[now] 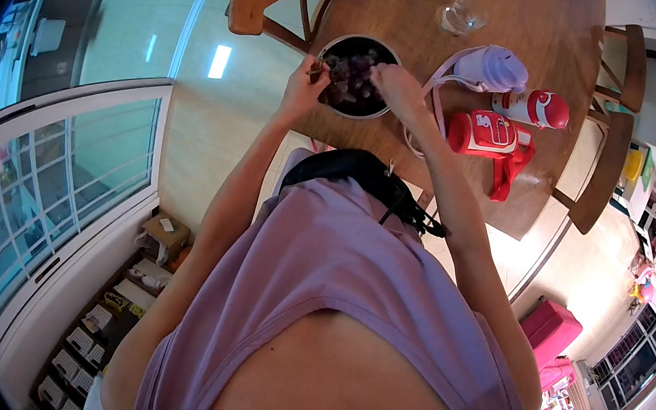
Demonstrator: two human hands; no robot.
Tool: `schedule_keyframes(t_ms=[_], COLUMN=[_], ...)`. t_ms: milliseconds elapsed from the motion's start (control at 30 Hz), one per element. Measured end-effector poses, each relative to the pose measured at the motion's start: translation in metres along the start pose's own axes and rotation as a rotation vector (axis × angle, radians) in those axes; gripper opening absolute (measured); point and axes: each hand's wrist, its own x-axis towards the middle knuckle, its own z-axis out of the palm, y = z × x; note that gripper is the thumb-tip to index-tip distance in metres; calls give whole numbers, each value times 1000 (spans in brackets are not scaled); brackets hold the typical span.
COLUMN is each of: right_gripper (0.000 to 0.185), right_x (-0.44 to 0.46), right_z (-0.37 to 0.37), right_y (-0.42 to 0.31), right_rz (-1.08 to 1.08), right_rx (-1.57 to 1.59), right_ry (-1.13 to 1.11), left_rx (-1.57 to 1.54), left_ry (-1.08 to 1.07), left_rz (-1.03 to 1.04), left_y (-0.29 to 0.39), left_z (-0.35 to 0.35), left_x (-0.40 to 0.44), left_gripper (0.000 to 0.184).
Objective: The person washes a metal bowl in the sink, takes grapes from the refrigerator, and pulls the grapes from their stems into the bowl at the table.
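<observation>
Dark grapes (352, 77) fill much of a round bowl (398, 55) with a pale rim, which stands at the table's near left corner. The left hand (304, 89) is at the bowl's left side, fingertips pinched together at the rim; what they grip is too small to tell. The right hand (397, 90) reaches over the right rim, fingers curled down at the grapes; whether it grips one cannot be told. Right of the bowl, on the table (405, 10), lie a lilac bottle (492, 68), a red-and-white bottle (530, 108) and a red bottle (484, 134) with a strap. A clear glass (462, 16) is farther from the near edge.
</observation>
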Motion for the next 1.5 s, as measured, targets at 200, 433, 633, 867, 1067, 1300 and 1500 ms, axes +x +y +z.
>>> schedule_keyframes(t_ms=[200, 433, 633, 867, 1067, 1300, 1500], right_gripper=[30, 29, 28, 32, 34, 29, 29], right_x=[3, 8, 3, -7, -22, -27, 1], right_z=[24, 37, 40, 14, 6, 33, 30], right_y=[-10, -16, -7, -2, 9, 11, 3], right_rz=[-219, -3, -83, 418, 431, -73, -111], right_rx=[159, 925, 661, 1482, 2203, 547, 585], right_ry=[346, 64, 116, -542, -773, 115, 342], left_rx=[-236, -239, -131, 18, -38, 288, 356], left_ry=[-41, -38, -27, -55, -19, -201, -265], left_rz=[-10, -49, 47, 212, 194, 390, 561], left_y=[5, 24, 23, 36, 37, 45, 64], left_z=[2, 2, 6, 10, 8, -14, -19], left_x=[-3, -6, -3, -5, 4, 10, 8], left_gripper=[10, 10, 22, 15, 19, 12, 7])
